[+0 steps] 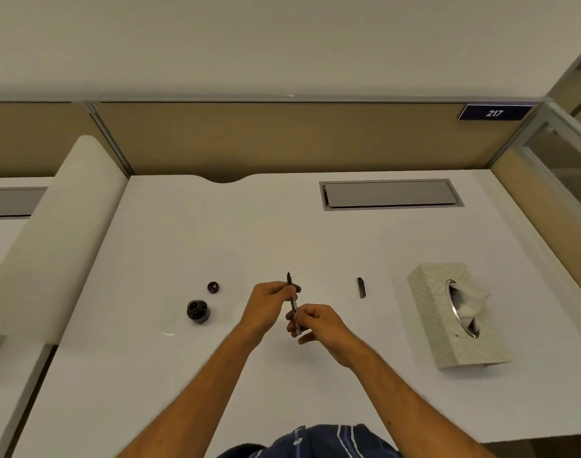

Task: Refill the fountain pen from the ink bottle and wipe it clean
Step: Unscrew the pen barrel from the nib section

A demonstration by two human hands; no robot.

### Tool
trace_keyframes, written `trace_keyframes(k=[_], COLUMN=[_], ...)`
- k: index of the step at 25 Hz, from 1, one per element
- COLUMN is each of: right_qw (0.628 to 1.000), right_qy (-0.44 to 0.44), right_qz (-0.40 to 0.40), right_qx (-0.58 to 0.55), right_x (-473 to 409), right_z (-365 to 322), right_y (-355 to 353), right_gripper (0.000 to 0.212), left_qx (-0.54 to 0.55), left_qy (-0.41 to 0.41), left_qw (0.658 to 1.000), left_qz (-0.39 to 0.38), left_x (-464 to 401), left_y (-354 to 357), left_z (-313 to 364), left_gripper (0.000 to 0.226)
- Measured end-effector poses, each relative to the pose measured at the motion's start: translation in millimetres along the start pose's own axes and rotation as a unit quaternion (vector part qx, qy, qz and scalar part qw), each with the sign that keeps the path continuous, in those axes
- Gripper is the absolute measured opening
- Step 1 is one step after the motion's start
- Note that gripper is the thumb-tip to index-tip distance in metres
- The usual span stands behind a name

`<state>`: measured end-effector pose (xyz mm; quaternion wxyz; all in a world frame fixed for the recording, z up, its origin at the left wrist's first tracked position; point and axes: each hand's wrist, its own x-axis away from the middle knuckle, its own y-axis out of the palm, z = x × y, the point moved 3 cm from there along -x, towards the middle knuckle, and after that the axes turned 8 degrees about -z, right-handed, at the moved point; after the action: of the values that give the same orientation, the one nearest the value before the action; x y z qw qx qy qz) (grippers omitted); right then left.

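Pen [293, 305] sits lifted above the desk [282, 233] in the head view, nib pointing away from the person, long axis running nearly straight fore and aft. Left hand [269, 305] pinches the front section just behind the nib; right hand [319, 325] curls its fingers round the rear end, probably working the filler. Bottle [198, 311] stands open to the left, nearer the left hand, its lid [213, 287] just beyond it. Cap [361, 287] lies to the right, tissue box [457, 315] farther right. Dipping likely means swinging the nib left and down.
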<state>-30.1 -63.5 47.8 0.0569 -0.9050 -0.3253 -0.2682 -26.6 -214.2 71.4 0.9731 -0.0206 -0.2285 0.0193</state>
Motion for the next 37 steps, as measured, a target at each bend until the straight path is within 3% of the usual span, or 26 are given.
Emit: trace_keyframes(k=[13,16,18,24,27,34,37], right_qw=[0.996,0.989,0.981,0.993,0.991,0.988,0.988], right_qy=[-0.005,-0.008,-0.010,-0.028,-0.032,-0.017,-0.018], right_qz=[0.090,0.147,0.192,0.103,0.119,0.043,0.063], right_qx=[0.009,0.019,0.016,-0.054,-0.048,-0.145,-0.137], right_x=[1,5,8,19,22,29,31], right_z=[-9,-6,-5,-12,-11,-9,-10], right_y=[26,36,41,51,52,66,69], right_gripper=[0.013,0.008,0.017,0.026,0.013,0.033,0.020], left_qx=[0.014,0.023,0.028,0.060,0.057,0.084,0.081], left_qy=[0.004,0.009,0.014,0.015,0.011,0.004,0.005], left_qw=[1.000,0.999,0.999,0.998,0.998,0.996,0.997], left_qz=[0.006,0.025,0.028,0.018,0.013,0.011,0.007], left_x=[7,16,22,33,37,47,50], left_y=[-20,-20,-20,-25,-24,-22,-20], left_z=[-2,-2,0,0,-3,-9,-7], left_gripper=[0.018,0.017,0.016,0.017,0.018,0.018,0.019])
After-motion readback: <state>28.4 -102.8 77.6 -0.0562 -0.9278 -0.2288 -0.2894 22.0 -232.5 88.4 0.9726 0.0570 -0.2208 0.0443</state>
